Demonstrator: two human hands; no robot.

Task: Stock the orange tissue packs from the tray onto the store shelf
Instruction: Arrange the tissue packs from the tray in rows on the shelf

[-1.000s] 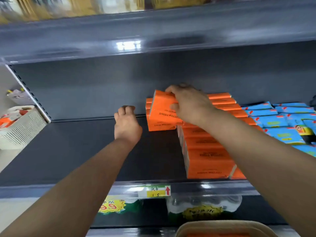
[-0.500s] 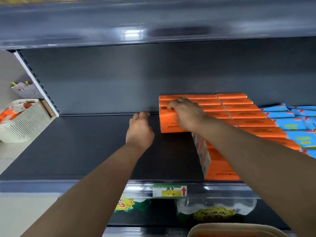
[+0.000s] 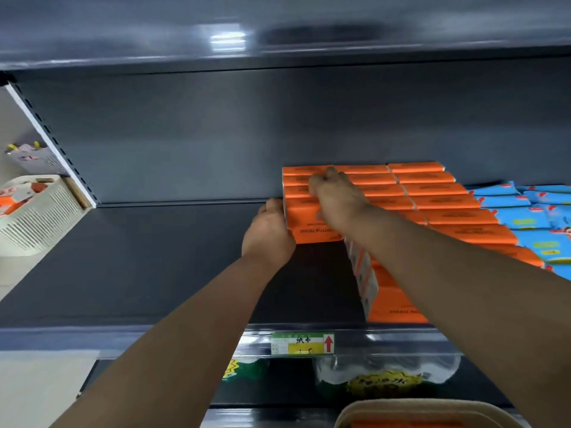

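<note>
The orange tissue packs [image 3: 432, 199] stand on edge on the shelf [image 3: 154, 273], right of its middle. They sit in tight columns that run from the back wall toward the front lip, each pack with its long axis left to right. The nearest pack of the left column shows its printed face to the front, with the lettering upside down. The left hand [image 3: 268, 237] lies against the left end of that column, its fingers reaching back along the end faces and holding nothing. The right hand [image 3: 336, 197] rests on top of the same column and grips the front packs, fingers curled over their upper edges and thumb on the printed face. At the bottom edge a tray [image 3: 432, 407] holds something orange. A white basket [image 3: 40, 220] at far left holds orange and white items.
</note>
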